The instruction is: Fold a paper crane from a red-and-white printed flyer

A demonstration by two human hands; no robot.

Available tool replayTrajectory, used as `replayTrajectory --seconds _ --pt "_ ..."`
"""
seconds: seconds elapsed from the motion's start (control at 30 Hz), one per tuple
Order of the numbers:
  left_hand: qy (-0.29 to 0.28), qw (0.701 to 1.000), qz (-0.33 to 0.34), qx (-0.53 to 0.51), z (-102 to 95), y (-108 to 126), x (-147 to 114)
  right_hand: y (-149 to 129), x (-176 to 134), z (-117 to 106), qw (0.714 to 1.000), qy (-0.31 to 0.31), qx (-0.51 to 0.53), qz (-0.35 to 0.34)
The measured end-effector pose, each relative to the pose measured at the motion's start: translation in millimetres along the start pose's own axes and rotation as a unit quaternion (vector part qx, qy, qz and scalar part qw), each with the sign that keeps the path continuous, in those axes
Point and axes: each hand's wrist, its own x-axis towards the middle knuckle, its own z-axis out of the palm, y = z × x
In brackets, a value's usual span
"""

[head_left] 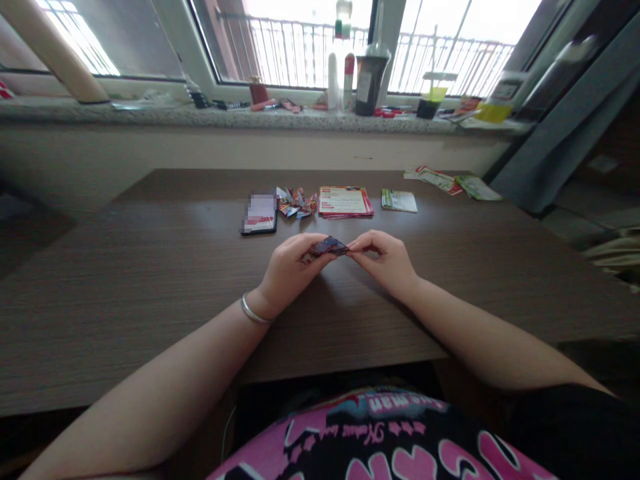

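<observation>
Above the middle of the table, my left hand (296, 262) grips a small dark folded piece of printed paper (330, 246) between thumb and fingers. At its right end, the thumb and fingertips of my right hand (384, 259) pinch the same piece. Part of the paper is hidden inside my left hand. Just beyond lies a bunch of small folded paper pieces (297, 203) in red, white and blue. A stack of red-bordered printed cards (345, 201) sits to its right, and a smaller green-and-white stack of paper (399, 200) lies further right.
A phone (259, 213) lies left of the folded pieces. Loose printed sheets (440, 180) rest at the table's far right edge. Behind the table (150, 267), the stone windowsill (300, 120) carries bottles, pens and cups. A grey curtain (565, 120) hangs at right.
</observation>
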Motion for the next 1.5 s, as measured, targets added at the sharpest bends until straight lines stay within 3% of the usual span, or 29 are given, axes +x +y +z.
replayTrajectory --seconds 0.23,0.77,0.9,1.2,1.5 --pt "0.003 0.999 0.016 -0.045 1.1 -2.1 2.4 -1.3 -0.1 -0.1 0.999 -0.004 -0.039 -0.006" --pt "-0.001 0.998 0.051 -0.035 -1.1 4.7 2.5 -8.2 -0.1 -2.0 0.984 -0.025 -0.161 -0.071" --pt "0.008 0.997 0.069 -0.041 -0.2 4.0 1.8 -8.7 1.4 -2.8 0.984 -0.021 -0.153 -0.093" --pt "0.007 0.996 0.042 -0.083 -0.8 5.9 1.5 -7.5 3.8 -3.7 0.989 -0.016 -0.111 -0.098" --pt "0.023 0.994 0.096 -0.046 -2.2 5.9 1.2 -11.6 5.2 -5.3 0.991 -0.015 -0.069 -0.111"
